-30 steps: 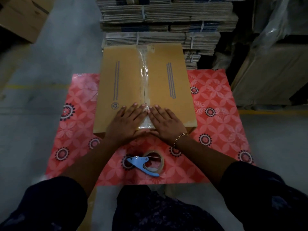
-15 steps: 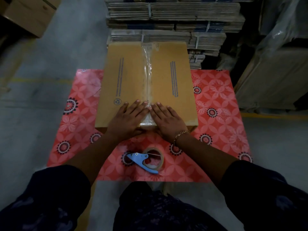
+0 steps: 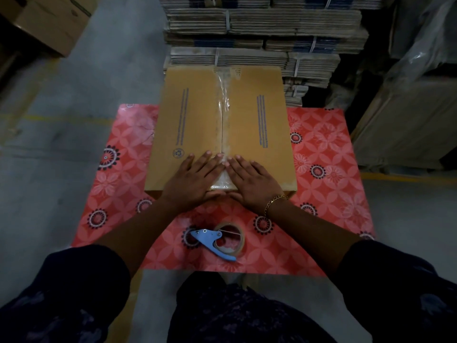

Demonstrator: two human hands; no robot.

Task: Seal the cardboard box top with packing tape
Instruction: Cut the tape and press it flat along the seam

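Observation:
A brown cardboard box (image 3: 197, 125) lies flat-topped on a red flowered mat (image 3: 321, 157). A strip of clear packing tape (image 3: 223, 95) runs along its centre seam from the far edge to the near edge. My left hand (image 3: 195, 179) and my right hand (image 3: 252, 181) rest flat on the box top at its near edge, one on each side of the seam, fingertips almost touching over the tape. A tape roll in a blue dispenser (image 3: 222, 240) lies on the mat just in front of the box, between my forearms.
Bundled stacks of flattened cardboard (image 3: 259, 33) stand right behind the box. A large brown carton (image 3: 408, 125) sits at the right, another box (image 3: 49, 18) at the far left. Grey concrete floor (image 3: 61, 107) surrounds the mat.
My hands have stayed flat on the near end of the tape. The view has shifted slightly, so the box sits a little lower in the frame.

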